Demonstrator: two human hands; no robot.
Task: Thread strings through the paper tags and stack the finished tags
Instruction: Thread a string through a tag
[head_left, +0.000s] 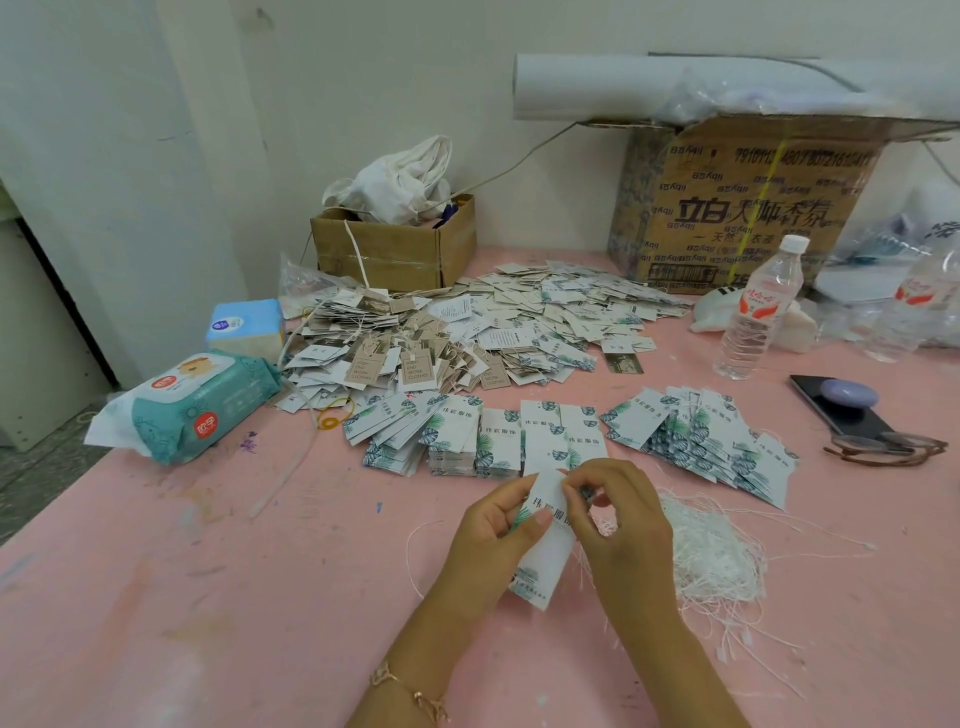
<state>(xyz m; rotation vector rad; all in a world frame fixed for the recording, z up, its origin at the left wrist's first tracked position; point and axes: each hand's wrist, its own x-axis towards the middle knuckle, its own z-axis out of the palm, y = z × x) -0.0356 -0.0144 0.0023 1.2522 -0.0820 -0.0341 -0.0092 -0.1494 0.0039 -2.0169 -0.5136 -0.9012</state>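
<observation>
Left hand (491, 525) and right hand (623, 525) held one paper tag (545, 551) over the pink table (208, 597).
Left thumb and curled fingers gripped the tag's left edge; right fingertips pinched its top corner — whether a string sat in that pinch, could not tell. Loose white strings (717, 561) lay just right of the hands; stacked tags (498, 441) sat in rows beyond.

The big cardboard box (727, 171) bears "立白" in heavy black characters (a long number along its top edge is only partly legible). Brown tags (417, 371) read "HIGH END WORK CLOTHES". White leaf-print tags (498, 434) and the held tag (548, 551) show characters ending "服饰". The red label on the bottle (758, 304) is too blurred to read.
</observation>
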